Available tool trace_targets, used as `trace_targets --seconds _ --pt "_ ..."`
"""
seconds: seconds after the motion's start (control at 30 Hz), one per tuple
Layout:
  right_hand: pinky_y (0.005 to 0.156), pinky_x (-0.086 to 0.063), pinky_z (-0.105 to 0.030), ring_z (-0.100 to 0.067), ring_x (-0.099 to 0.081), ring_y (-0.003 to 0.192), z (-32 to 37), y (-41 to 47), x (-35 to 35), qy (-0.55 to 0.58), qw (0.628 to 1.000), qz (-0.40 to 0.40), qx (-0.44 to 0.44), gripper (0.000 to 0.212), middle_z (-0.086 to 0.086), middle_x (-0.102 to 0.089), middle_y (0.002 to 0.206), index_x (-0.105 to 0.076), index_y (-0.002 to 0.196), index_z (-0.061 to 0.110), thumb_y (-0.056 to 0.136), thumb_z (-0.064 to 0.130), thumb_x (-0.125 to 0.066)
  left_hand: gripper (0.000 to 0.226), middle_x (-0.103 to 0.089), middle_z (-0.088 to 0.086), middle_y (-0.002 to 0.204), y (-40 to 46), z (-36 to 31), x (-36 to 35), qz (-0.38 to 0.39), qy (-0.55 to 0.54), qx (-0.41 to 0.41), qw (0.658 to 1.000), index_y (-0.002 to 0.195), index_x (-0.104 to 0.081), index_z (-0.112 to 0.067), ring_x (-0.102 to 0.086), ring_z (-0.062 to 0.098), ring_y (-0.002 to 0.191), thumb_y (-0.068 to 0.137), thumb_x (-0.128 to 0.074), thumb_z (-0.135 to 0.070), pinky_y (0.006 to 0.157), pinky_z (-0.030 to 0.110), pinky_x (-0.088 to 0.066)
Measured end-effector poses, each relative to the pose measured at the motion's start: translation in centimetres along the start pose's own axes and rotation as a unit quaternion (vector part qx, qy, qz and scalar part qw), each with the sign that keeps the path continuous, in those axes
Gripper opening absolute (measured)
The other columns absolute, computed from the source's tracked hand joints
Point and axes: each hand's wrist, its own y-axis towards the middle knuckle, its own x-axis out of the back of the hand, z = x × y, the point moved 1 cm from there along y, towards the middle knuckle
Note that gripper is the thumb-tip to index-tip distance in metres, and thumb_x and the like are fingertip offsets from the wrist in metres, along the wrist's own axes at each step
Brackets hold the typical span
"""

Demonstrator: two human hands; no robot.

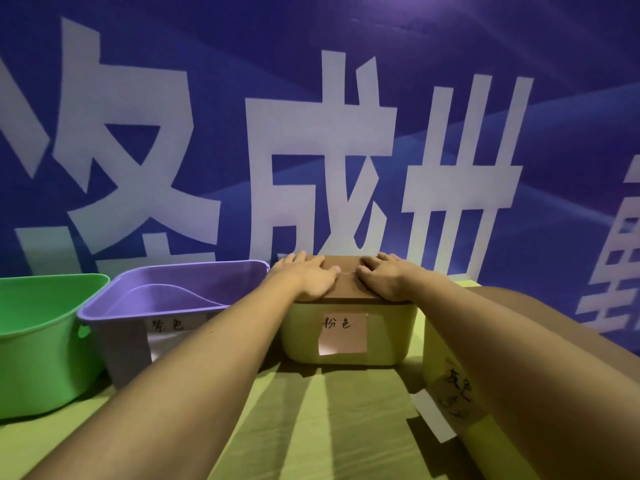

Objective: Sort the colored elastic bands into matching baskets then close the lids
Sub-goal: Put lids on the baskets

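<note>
A pale yellow basket with a pink paper label stands in the middle, under a brown lid. My left hand lies flat on the lid's left half and my right hand lies flat on its right half, fingers straight. To the left stand an open purple basket and an open green basket. A fourth yellow basket with a handwritten label sits at the right, mostly hidden behind my right forearm. No elastic bands are visible.
The baskets stand in a row on a yellow-green tablecloth. A blue banner with large white characters forms the wall right behind them. A white paper strip hangs off the right basket.
</note>
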Motion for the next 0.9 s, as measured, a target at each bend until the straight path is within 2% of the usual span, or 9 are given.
trace_targets --seconds 0.1,0.17,0.23,0.37,0.5,0.6,0.73,0.9 --pt "0.123 -0.028 -0.05 -0.031 -0.028 0.152 0.2 -0.8 0.2 0.009 0.999 -0.036 0.002 0.064 -0.008 -0.033 0.164 -0.034 0.158 0.028 0.104 0.062 -0.025 0.068 -0.023 0.009 0.163 0.0 0.1 -0.3 -0.051 -0.027 0.003 0.998 0.158 -0.033 -0.029 -0.023 0.035 0.15 0.101 -0.031 -0.066 0.118 0.057 -0.03" --pt "0.112 -0.041 -0.047 -0.03 -0.044 0.137 0.4 -1.7 0.6 -0.026 0.995 -0.096 0.008 0.063 -0.008 -0.047 0.149 -0.05 0.149 0.026 0.103 0.063 -0.028 0.065 -0.035 0.009 0.156 -0.4 0.2 -0.4 -0.083 -0.046 0.011 0.995 0.153 -0.044 -0.026 -0.033 0.033 0.144 0.101 -0.035 -0.064 0.113 0.055 -0.038" --pt "0.102 -0.048 -0.043 -0.027 -0.053 0.124 0.9 -2.7 1.0 -0.065 0.986 -0.154 0.017 0.06 -0.007 -0.056 0.137 -0.059 0.139 0.022 0.105 0.061 -0.028 0.062 -0.048 0.007 0.149 -1.1 0.4 -0.2 -0.102 -0.072 0.014 0.992 0.147 -0.051 -0.024 -0.044 0.032 0.137 0.101 -0.038 -0.062 0.107 0.053 -0.045" --pt "0.101 -0.052 -0.043 -0.026 -0.057 0.124 2.7 -4.7 1.8 -0.039 0.978 -0.203 0.041 0.053 -0.005 -0.06 0.137 -0.058 0.137 0.02 0.107 0.054 -0.032 0.054 -0.054 0.004 0.145 -3.5 0.6 1.4 -0.176 -0.114 0.006 0.978 0.146 -0.052 -0.024 -0.055 0.028 0.127 0.104 -0.043 -0.055 0.097 0.044 -0.052" --pt "0.09 -0.056 -0.038 -0.022 -0.061 0.114 6.4 -8.0 2.3 0.029 0.968 -0.235 0.077 0.045 -0.003 -0.062 0.132 -0.058 0.134 0.022 0.107 0.052 -0.039 0.048 -0.053 0.003 0.144 -7.8 2.5 3.3 -0.234 -0.137 0.026 0.962 0.144 -0.052 -0.024 -0.056 0.026 0.125 0.105 -0.044 -0.05 0.101 0.046 -0.052" --pt "0.087 -0.053 -0.039 -0.024 -0.062 0.108 10.1 -11.1 2.0 0.083 0.959 -0.241 0.128 0.039 -0.004 -0.064 0.123 -0.063 0.124 0.019 0.108 0.045 -0.039 0.044 -0.054 0.007 0.142 -12.7 5.9 4.3 -0.261 -0.137 0.059 0.954 0.14 -0.056 -0.021 -0.055 0.031 0.126 0.106 -0.043 -0.046 0.103 0.047 -0.048" --pt "0.085 -0.051 -0.039 -0.027 -0.062 0.105 16.1 -14.3 -0.6 0.146 0.947 -0.229 0.169 0.039 -0.006 -0.066 0.119 -0.064 0.12 0.021 0.106 0.049 -0.041 0.038 -0.058 0.007 0.14 -20.6 12.2 4.1 -0.292 -0.144 0.125 0.937 0.135 -0.06 -0.021 -0.055 0.032 0.126 0.105 -0.047 -0.041 0.102 0.041 -0.046" --pt "0.089 -0.051 -0.043 -0.032 -0.062 0.113 25.2 -18.7 -4.3 0.181 0.942 -0.175 0.22 0.037 -0.008 -0.064 0.127 -0.061 0.123 0.021 0.106 0.048 -0.041 0.041 -0.055 0.004 0.143 -31.1 21.0 3.5 -0.302 -0.096 0.213 0.924 0.139 -0.056 -0.021 -0.054 0.027 0.127 0.106 -0.044 -0.042 0.104 0.04 -0.045"
